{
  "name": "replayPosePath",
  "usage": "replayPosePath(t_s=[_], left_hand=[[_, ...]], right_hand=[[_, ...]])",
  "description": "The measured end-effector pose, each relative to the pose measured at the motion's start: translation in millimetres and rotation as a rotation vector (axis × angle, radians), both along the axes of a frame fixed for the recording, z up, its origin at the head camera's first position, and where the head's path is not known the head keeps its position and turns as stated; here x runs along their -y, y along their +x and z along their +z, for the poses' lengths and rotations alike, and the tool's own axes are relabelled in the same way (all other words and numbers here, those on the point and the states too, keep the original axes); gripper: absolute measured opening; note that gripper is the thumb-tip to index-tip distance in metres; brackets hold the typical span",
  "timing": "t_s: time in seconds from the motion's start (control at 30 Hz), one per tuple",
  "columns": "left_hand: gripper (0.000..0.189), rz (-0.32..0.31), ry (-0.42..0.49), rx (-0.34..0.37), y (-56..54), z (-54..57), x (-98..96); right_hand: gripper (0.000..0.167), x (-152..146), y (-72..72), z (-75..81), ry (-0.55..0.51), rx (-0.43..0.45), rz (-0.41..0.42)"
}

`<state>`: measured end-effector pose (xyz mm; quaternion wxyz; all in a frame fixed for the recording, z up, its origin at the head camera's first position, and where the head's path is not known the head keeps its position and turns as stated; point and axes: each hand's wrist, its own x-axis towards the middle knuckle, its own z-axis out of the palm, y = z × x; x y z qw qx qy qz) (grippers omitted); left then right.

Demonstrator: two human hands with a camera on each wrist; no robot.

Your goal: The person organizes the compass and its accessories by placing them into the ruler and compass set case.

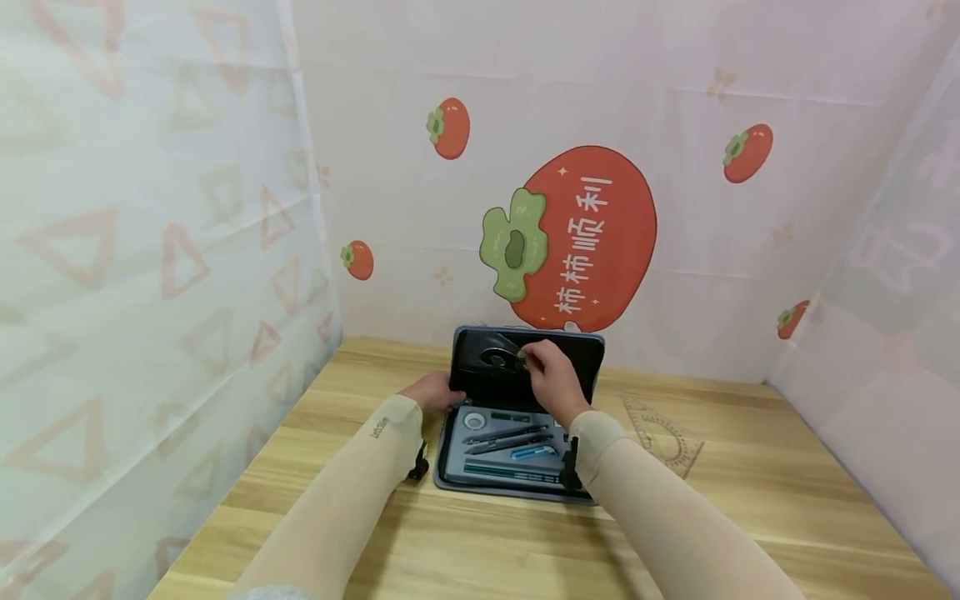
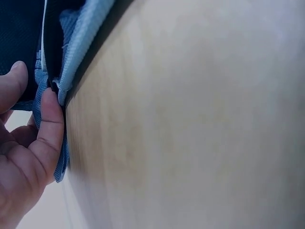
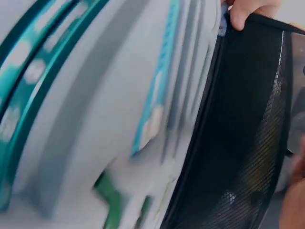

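A zippered stationery case (image 1: 442,475) lies open on the table, its black lid (image 1: 480,390) raised at the back. My left hand (image 1: 435,392) grips the case's left edge near the fold, thumb inside and fingers outside in the left wrist view. My right hand (image 1: 551,371) pinches a clear, thin drawing template with a rounded cutout (image 1: 497,358) against the lid; its full outline is hard to make out. In the grey tray lie a white tape roll (image 1: 474,421), dark pens (image 1: 495,435), a blue utility knife (image 3: 159,81) and green pencils (image 1: 487,469).
A clear set square with a protractor scale (image 1: 667,437) lies on the wooden table (image 1: 465,550), right of the case. A printed cloth wall (image 1: 405,317) stands behind the table, with cloth walls on both sides.
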<state>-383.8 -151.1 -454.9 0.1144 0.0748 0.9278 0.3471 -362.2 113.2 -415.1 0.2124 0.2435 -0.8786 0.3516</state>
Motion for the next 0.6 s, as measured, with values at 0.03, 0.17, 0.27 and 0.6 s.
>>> replayPosePath(t_s=[0.03,0.17,0.27,0.6], left_hand=[[0.017,-0.002,-0.002,-0.004,0.9,0.6,0.7],[0.016,-0.007,0.0,-0.004,3.5,4.9,0.2],[0.017,-0.006,-0.001,0.002,4.2,7.7,-1.5],[0.017,0.025,-0.034,-0.004,1.0,2.1,-2.5]], right_hand=[[0.02,-1,0.1,-1.7,0.025,0.023,-0.014],[0.029,-7,1.5,-6.1,0.189,0.039,-0.059],[0.033,-7,1.7,-6.6,0.294,0.006,-0.074],[0.039,4,9.9,1.7,0.436,0.118,-0.055]])
